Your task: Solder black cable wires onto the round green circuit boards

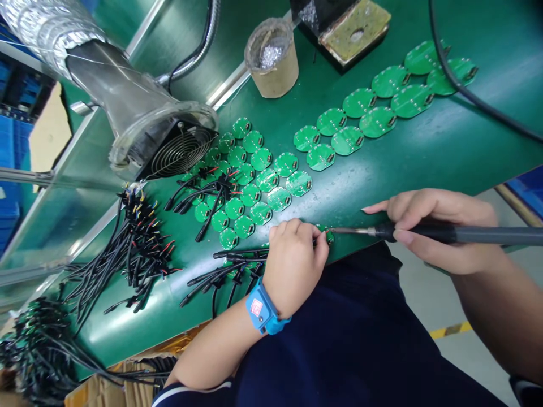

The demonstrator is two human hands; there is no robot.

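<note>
My right hand grips a black soldering iron, its metal tip pointing left onto a small round green circuit board at the near edge of the green bench mat. My left hand, with a blue wrist strap, is closed in a pinch on that board and on a black cable running left from it. Most of the board is hidden under the fingers.
Several round green boards lie clustered mid-mat, and two more rows stretch to the back right. Bundles of black cables lie left. A fume extractor duct with a fan grille, a solder dross cup and an iron stand with sponge sit behind.
</note>
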